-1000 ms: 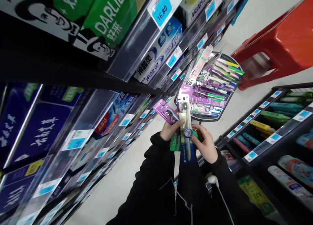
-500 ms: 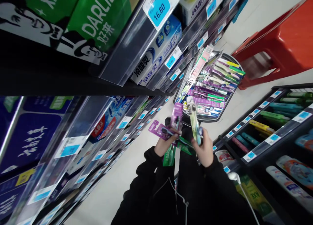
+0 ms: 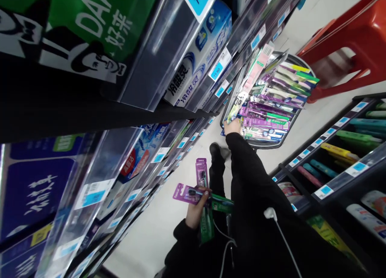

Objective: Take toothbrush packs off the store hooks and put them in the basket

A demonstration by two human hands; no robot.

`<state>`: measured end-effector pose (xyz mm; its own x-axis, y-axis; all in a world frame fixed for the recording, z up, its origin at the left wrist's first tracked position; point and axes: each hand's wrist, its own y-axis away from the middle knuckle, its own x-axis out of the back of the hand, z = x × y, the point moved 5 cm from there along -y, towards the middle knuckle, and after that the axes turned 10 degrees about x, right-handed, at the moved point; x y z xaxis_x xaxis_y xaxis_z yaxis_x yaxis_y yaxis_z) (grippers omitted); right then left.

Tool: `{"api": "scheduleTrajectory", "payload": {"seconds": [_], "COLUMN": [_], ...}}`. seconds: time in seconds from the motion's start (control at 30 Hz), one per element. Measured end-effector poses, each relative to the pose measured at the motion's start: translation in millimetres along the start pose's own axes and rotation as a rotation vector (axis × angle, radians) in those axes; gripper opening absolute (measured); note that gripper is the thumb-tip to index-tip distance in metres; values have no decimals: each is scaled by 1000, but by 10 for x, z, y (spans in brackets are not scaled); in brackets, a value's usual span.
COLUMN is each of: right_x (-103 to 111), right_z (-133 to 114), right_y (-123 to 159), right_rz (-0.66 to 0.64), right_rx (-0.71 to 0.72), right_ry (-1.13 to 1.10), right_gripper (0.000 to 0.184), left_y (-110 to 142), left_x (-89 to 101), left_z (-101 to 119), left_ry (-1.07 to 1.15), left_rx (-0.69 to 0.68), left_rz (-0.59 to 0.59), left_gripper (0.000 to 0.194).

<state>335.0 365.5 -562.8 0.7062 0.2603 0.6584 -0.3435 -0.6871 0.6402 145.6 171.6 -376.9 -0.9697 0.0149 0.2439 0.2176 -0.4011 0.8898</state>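
My left hand (image 3: 197,207) is closed around two purple-and-green toothbrush packs, which cross each other. One pack (image 3: 201,168) runs upright, the other pack (image 3: 183,193) sideways. Reaching forward, my right hand (image 3: 233,128) is at the near left side of a dark-rimmed basket (image 3: 268,145), its fingers closed on a toothbrush pack (image 3: 236,108) with a pale yellow-green brush; its fingertips are partly hidden. Inside the basket lie many packaged toothbrushes, among them a purple-and-green pack (image 3: 265,114) and a long pink-and-white pack (image 3: 256,71).
Shelves with green DARLIE boxes (image 3: 99,28) and a blue-and-white toothpaste box (image 3: 197,52) line the left. A red plastic stool (image 3: 362,40) stands behind the basket. On the right is a shelf with bottles (image 3: 366,221). A white earphone (image 3: 270,213) dangles before me.
My right hand has moved forward from beside my left hand to the basket, carrying the yellow-green toothbrush pack. My left hand has lowered slightly with its two packs. The view has shifted.
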Motion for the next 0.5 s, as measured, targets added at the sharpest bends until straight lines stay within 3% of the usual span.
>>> {"api": "scheduleTrajectory", "payload": {"seconds": [0.17, 0.5], "right_x": [-105, -38], "right_z": [-138, -20], "right_y": [-219, -377], "right_rz": [17, -14], "right_rx": [-19, -60], "right_ry": [66, 172], "right_gripper": [50, 32], "left_y": [-10, -90], "left_x": [-37, -64], "left_z": [23, 38], "left_ry": [-50, -82], "left_rx": [-8, 20], "left_rz": [-6, -52], "left_gripper": [33, 32]}}
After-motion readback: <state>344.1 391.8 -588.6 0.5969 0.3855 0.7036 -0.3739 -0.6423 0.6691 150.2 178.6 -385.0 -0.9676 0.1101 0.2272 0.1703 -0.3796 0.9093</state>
